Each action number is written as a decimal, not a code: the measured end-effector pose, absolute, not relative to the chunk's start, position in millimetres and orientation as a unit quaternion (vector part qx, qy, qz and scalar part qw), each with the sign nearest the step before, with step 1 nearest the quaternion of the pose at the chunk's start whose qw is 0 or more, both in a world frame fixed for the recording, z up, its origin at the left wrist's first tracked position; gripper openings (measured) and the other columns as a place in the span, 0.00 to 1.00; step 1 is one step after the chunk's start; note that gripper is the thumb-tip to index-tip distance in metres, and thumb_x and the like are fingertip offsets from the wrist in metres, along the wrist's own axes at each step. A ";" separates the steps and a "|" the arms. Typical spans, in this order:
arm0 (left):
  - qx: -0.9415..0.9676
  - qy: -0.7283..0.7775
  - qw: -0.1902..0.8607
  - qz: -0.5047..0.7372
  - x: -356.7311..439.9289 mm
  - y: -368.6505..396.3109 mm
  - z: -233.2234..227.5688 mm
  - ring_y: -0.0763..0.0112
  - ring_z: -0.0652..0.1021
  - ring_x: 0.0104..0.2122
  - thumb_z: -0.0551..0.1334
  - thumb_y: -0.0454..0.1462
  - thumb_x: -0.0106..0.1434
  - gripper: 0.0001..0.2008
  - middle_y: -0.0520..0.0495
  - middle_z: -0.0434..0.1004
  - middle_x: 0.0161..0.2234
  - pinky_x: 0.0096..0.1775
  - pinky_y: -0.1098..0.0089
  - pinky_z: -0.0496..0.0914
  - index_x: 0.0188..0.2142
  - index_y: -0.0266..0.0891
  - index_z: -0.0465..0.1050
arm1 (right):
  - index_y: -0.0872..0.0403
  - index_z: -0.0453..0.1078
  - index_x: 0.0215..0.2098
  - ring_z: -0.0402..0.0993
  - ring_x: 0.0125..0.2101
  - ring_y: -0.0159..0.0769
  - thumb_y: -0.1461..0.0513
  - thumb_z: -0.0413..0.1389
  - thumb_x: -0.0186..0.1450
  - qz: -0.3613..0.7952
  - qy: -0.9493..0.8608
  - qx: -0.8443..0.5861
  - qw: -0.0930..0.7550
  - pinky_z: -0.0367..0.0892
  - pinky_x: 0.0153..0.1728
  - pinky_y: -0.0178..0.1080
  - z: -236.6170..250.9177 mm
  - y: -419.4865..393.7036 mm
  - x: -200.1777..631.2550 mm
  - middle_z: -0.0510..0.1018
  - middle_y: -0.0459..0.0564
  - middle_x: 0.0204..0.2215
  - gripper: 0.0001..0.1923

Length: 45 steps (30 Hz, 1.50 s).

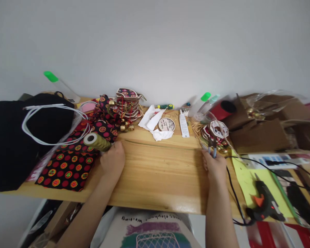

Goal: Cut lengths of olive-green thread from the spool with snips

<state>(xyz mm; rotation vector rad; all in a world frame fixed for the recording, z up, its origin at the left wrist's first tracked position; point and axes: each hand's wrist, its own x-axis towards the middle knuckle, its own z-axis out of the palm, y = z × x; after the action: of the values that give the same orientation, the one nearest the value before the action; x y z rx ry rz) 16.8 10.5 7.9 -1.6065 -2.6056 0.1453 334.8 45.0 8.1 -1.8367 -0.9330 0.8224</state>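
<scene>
Holding the gold thread spool [96, 141] in my left hand [113, 159], its grip closed round it, left of the bench [160, 172] middle. My right hand [214, 166] grips small pliers [212, 146]; I judge trimming or bending comes next, needing a steady pinch.

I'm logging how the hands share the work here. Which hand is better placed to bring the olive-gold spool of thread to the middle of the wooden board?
Left, probably. The left hand already closes on the olive-gold thread spool, while the right hand holds small blue-handled pliers across the light wooden board.
</scene>
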 end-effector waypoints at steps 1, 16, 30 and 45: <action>-0.524 -0.849 0.038 0.048 16.8 10.4 7.8 0.58 0.78 0.28 0.40 0.38 0.66 0.20 0.39 0.78 0.32 0.27 0.66 0.67 0.39 0.37 0.70 | 0.52 0.60 0.20 0.48 0.09 0.23 0.53 0.59 0.49 0.367 -0.345 -0.721 0.476 0.45 0.08 0.29 7.4 44.3 334.6 0.57 0.36 0.07 0.15; -0.490 -0.870 0.038 0.040 17.8 12.5 12.6 0.59 0.78 0.30 0.41 0.39 0.66 0.19 0.39 0.78 0.32 0.28 0.67 0.66 0.41 0.37 0.68 | 0.53 0.60 0.20 0.49 0.07 0.22 0.56 0.60 0.48 0.392 -0.314 -0.700 0.508 0.44 0.06 0.27 15.2 40.6 326.0 0.59 0.36 0.07 0.13; -0.488 -0.872 0.031 0.030 19.2 11.5 20.5 0.60 0.78 0.29 0.40 0.40 0.66 0.20 0.41 0.78 0.31 0.27 0.68 0.65 0.42 0.38 0.68 | 0.55 0.62 0.22 0.48 0.09 0.22 0.51 0.62 0.47 0.397 -0.315 -0.684 0.526 0.41 0.10 0.28 11.8 40.4 324.9 0.56 0.35 0.08 0.18; -0.492 -0.870 -0.001 -0.017 13.8 10.4 21.1 0.63 0.77 0.27 0.45 0.40 0.66 0.17 0.44 0.78 0.30 0.25 0.70 0.61 0.42 0.41 0.71 | 0.54 0.66 0.34 0.47 0.17 0.25 0.39 0.50 0.55 0.594 -0.365 -0.572 0.433 0.42 0.16 0.32 39.5 13.5 243.1 0.56 0.40 0.19 0.28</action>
<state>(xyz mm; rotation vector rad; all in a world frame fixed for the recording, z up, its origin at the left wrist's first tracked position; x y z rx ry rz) 13.8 10.4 21.1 -1.5470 -2.7362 -0.0522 243.1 13.5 39.5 -1.4245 -0.9085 1.4798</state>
